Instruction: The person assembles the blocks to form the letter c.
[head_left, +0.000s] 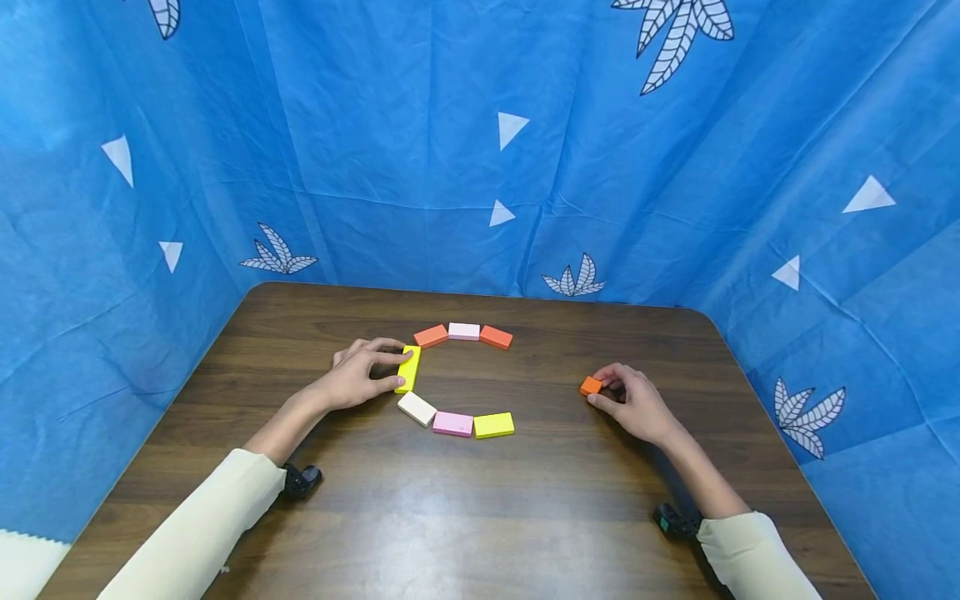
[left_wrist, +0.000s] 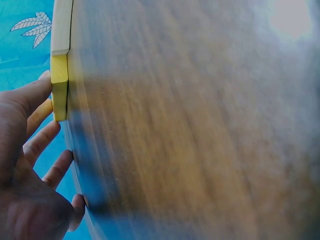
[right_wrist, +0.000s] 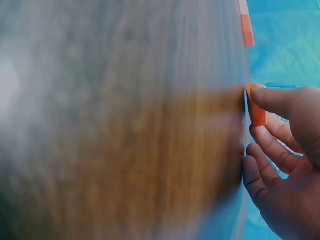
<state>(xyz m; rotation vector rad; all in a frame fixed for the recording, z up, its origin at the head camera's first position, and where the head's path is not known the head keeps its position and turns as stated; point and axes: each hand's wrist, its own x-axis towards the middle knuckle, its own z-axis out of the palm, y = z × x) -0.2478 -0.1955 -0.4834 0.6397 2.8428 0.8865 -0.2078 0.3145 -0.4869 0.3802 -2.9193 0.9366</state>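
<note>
On the left of the head view, my left hand (head_left: 362, 373) has its thumb and fingertips on a yellow block (head_left: 407, 371), pinching it by its two ends. The left wrist view shows the same yellow block (left_wrist: 59, 90) between thumb and fingers, end to end with a cream block (left_wrist: 61, 27). Over on the right, my right hand (head_left: 632, 403) pinches an orange block (head_left: 590, 386) between thumb and fingers. From the right wrist, the orange block (right_wrist: 257, 106) appears tilted, close to the tabletop, with the lower fingers curled beside it.
Beyond the yellow block, an orange-red block (head_left: 431, 336), a pale pink block (head_left: 464, 332) and another orange-red block (head_left: 497, 337) form an arc. Nearer lie a cream block (head_left: 417, 408), a pink block (head_left: 453, 423) and a second yellow block (head_left: 493, 425). Blue cloth (head_left: 375, 150) hangs behind the wooden table (head_left: 435, 517).
</note>
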